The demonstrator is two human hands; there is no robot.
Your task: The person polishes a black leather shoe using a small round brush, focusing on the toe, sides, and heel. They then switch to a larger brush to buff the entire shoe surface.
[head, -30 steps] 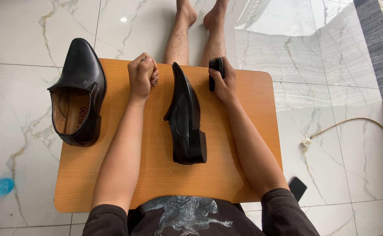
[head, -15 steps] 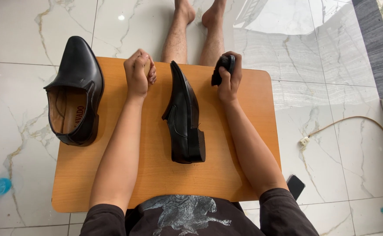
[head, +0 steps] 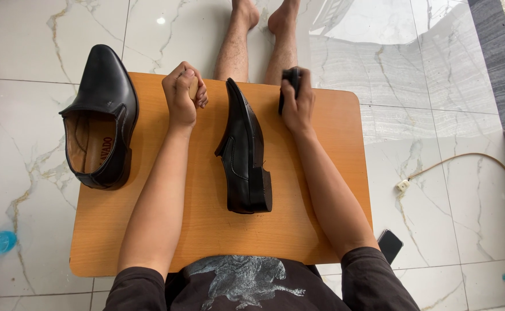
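A: Rounded wooden bench (head: 218,230), near edge hidden by the shirt. Glossy black leather shoe (head: 245,151) lies on its side mid-bench, another shoe (head: 101,118) overhangs the left edge.

B: Left hand (head: 182,95) clenched around something tan, mostly hidden. Right hand (head: 297,103) grips a small black object (head: 290,78) at the far edge, can't tell what.

You see a red printed label (head: 106,151) on the tan insole of the black shoe (head: 102,98), left of frame.
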